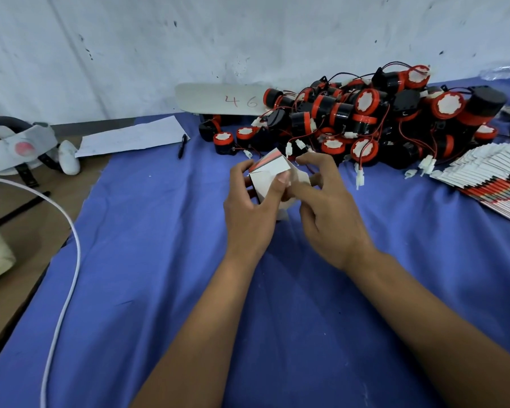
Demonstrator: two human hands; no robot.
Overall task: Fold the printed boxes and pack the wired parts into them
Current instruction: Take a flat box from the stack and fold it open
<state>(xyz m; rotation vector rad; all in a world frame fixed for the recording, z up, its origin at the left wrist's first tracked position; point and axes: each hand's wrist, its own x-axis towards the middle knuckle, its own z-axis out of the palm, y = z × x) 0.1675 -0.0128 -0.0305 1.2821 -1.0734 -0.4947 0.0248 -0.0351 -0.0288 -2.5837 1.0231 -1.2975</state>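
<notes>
- White card box with a red printed edge (268, 172), half-erected, is held above the blue cloth table cover (159, 260), just in front of the parts pile.
- Left hand (252, 207): fingers curled round the box's left side, thumb pressed on the near panel.
- Right hand (327, 207): fingers curled at the box's right side, apparently working a flap; the exact pinch is hidden behind the card.
- Step judged: flaps being closed on one end, no part loaded yet.
- Heap of black-and-red cylindrical wired parts with white connectors (365, 119) is stacked against the wall, leads visibly tangled.
- Fanned stack of flat printed box blanks (489, 178) lies well to the right.
- Risks:
  - flap creased or torn if forced off its score line
  - box crushed by too tight a left-hand grip
  - neighbours dragged out of the heap by tangled wires when one part is pulled
  - a lead trapped under the lid on closing.
</notes>
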